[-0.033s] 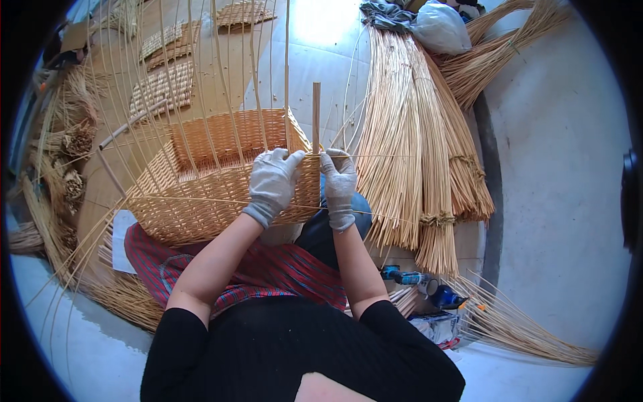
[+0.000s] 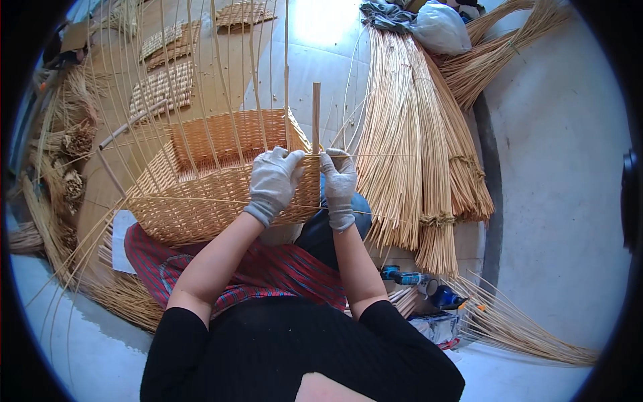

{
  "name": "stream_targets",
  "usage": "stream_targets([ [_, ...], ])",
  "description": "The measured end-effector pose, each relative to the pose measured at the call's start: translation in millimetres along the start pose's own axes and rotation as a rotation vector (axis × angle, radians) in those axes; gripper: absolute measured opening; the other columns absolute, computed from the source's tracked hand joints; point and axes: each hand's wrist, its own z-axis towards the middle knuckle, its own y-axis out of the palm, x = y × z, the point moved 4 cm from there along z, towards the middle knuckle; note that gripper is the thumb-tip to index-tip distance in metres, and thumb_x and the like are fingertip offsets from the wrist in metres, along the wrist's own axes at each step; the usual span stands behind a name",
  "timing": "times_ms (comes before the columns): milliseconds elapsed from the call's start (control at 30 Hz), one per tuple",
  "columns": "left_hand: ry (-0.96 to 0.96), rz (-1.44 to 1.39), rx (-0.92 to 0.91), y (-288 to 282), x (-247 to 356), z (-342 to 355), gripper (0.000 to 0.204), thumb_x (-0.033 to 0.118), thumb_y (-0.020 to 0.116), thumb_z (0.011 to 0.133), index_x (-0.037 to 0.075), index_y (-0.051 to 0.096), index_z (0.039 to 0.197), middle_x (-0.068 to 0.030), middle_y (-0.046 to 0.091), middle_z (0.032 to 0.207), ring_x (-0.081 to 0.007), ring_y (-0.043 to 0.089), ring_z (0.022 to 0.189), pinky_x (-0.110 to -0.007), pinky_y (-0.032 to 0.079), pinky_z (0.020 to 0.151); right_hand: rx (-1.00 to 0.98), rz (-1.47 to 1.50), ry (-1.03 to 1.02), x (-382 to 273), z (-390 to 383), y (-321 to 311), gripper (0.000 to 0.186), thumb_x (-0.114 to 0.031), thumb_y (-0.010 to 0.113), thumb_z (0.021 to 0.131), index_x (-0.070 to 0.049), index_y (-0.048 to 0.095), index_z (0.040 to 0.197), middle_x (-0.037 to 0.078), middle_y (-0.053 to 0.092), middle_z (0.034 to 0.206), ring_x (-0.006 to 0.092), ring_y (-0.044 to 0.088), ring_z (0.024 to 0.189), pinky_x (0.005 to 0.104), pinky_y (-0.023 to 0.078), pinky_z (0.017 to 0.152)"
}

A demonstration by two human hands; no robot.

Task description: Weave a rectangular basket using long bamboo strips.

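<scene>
A half-woven wicker basket with tall upright stakes sits in front of me, tilted over a red striped cloth. My left hand, in a pale glove, has its fingertips closed on a thin weaving strand at the basket's near right rim. Just right of it, my gloved right hand pinches that strand beside a thicker upright stick at the corner. The strand runs out to the right past my fingers. Parts of the rim are hidden behind both hands.
Long bundles of pale rods lie at the right, with a white bag beyond them. Woven mats lie on the floor behind the basket. Loose fibre bundles line the left. A blue power tool lies by my right arm.
</scene>
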Motion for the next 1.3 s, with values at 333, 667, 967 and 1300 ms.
stream_targets([
  [333, -0.086, 0.032, 0.015, 5.1, -3.1, 5.8, 0.015, 0.027, 0.065, 0.094, 0.015, 0.068, 0.102, -0.0102, 0.062, 0.087, -0.0330, 0.063, 0.082, -0.047, 0.049, 0.074, 0.094, -0.483, -0.063, -27.0, 0.0, 15.4, 0.014, -0.012, 0.072, 0.094, -0.002, 0.066, 0.102, 0.005, 0.070, 0.092, 0.0102, 0.066, 0.084, 0.0258, 0.053, 0.075],
  [667, -0.118, 0.079, -0.020, 10.3, -4.4, 14.2, 0.015, 0.031, 0.062, 0.095, 0.016, 0.065, 0.095, -0.0117, 0.061, 0.086, -0.0341, 0.065, 0.081, -0.048, 0.051, 0.070, 0.128, -0.711, -0.428, -47.8, -33.8, 9.3, 0.016, -0.010, 0.067, 0.097, -0.003, 0.069, 0.111, 0.014, 0.074, 0.098, 0.0239, 0.073, 0.089, 0.0338, 0.057, 0.078],
  [967, -0.110, 0.053, -0.129, 14.7, -12.3, 18.4, 0.009, 0.026, 0.065, 0.090, 0.017, 0.065, 0.094, -0.0139, 0.062, 0.088, -0.0369, 0.066, 0.079, -0.050, 0.051, 0.068, -0.128, -1.060, -0.715, -42.7, -42.8, 35.9, 0.020, -0.012, 0.067, 0.089, -0.007, 0.071, 0.108, 0.015, 0.074, 0.101, 0.0334, 0.072, 0.088, 0.0415, 0.057, 0.078],
  [1300, -0.114, 0.182, -0.087, 9.3, -16.6, 24.6, 0.013, 0.025, 0.058, 0.094, 0.019, 0.061, 0.106, -0.0115, 0.066, 0.082, -0.0343, 0.069, 0.068, -0.049, 0.053, 0.055, -0.032, -0.425, -0.379, -51.5, -60.7, 24.8, 0.017, -0.001, 0.054, 0.095, -0.001, 0.068, 0.104, 0.013, 0.071, 0.101, 0.0229, 0.069, 0.089, 0.0324, 0.053, 0.080],
])
